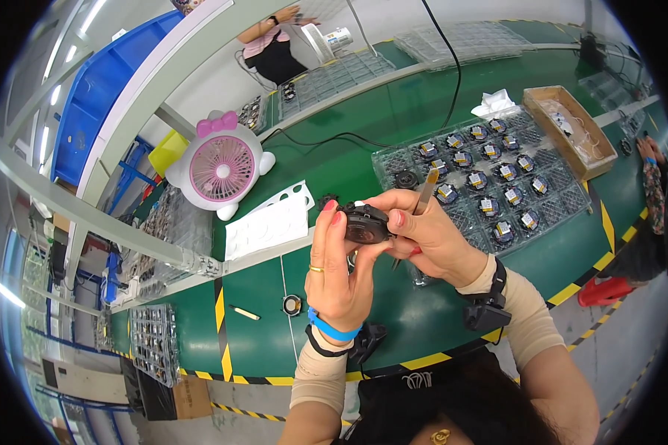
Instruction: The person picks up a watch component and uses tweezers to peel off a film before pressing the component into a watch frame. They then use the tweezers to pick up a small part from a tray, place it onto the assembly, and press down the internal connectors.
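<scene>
Above the green workbench, my two hands hold a black round watch case (366, 225) between them. My left hand (336, 271) is closed around its left side, with the thumb under it and the fingers upright. My right hand (439, 236) pinches its right edge with thumb and fingertips. The same right hand also keeps tweezers (426, 191), which stick up past the fingers. Right behind the hands lies a clear plastic tray (393, 162) with several round black modules (476, 180) in its pockets. A small round part (292, 305) rests left of my left wrist.
A white-and-pink fan (223, 170) stands at the back left, beside a white sticker sheet (267, 228). A wooden box (600, 157) sits right of the tray. A pen-like tool (245, 312) and stacked trays (154, 343) lie left. Other people (274, 52) are at the back and right.
</scene>
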